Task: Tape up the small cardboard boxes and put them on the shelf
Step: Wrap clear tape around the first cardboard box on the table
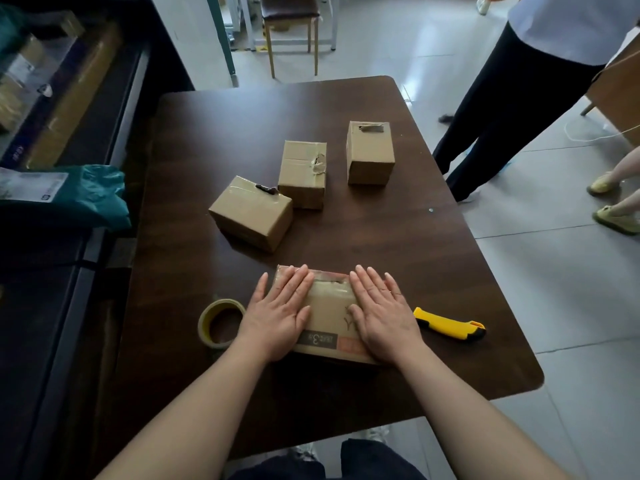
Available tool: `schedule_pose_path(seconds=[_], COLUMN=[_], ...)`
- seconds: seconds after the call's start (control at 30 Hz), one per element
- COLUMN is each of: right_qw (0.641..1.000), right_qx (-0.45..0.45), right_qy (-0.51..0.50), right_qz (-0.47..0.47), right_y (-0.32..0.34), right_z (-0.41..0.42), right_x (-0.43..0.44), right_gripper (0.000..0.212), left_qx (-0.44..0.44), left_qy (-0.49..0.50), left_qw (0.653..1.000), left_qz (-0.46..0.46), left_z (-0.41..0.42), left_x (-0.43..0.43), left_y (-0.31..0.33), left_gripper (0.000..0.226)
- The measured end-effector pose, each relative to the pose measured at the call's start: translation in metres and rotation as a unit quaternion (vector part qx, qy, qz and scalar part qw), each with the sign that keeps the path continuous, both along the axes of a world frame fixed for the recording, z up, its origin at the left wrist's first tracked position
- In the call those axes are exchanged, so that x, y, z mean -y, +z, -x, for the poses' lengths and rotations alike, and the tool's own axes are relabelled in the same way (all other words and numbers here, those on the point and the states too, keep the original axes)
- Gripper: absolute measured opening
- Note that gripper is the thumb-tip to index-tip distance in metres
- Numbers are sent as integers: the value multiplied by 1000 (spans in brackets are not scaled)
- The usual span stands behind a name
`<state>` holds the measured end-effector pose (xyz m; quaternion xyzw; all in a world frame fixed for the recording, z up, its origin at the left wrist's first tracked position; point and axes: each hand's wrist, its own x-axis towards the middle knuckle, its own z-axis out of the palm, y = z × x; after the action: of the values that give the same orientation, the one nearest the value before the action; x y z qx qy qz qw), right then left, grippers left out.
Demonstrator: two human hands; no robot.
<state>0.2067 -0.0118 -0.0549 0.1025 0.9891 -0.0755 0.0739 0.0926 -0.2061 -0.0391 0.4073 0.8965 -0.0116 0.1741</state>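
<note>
A small cardboard box [330, 315] with a dark printed label lies at the near middle of the brown table [398, 244]. My left hand [278, 315] presses flat on its left half and my right hand [382, 315] presses flat on its right half, fingers straight. A roll of tape [219, 322] lies just left of my left hand. A yellow utility knife [450, 323] lies to the right of my right hand. Three more small boxes stand farther back: one at the left [251, 213], one in the middle [302, 173], one upright at the right [370, 152].
A dark shelf unit [69, 109] with packages runs along the left, and a green mailer bag [65, 192] lies on it. A person in dark trousers [502, 109] stands by the table's far right corner. A stool [291, 26] stands beyond the table.
</note>
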Motion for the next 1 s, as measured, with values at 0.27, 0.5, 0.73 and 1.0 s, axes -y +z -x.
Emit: schedule_pose_path(seconds=[0.27, 0.5, 0.73, 1.0], right_qw=[1000, 994, 941, 937], right_qx=[9, 34, 15, -14], right_qy=[-3, -89, -224, -241], right_qz=[27, 57, 255, 254], right_y=[2, 2, 2, -2], right_z=[10, -9, -12, -11], right_x=[16, 0, 3, 1], right_gripper=[72, 67, 68, 63], left_qx=[-35, 4, 129, 194], left_qy=[-44, 15, 177, 214], left_qw=[998, 1000, 974, 948], left_qz=[-17, 25, -56, -133], left_z=[-13, -3, -12, -5], left_x=[-27, -4, -2, 6], left_y=[3, 1, 2, -3], left_gripper=[60, 63, 82, 89])
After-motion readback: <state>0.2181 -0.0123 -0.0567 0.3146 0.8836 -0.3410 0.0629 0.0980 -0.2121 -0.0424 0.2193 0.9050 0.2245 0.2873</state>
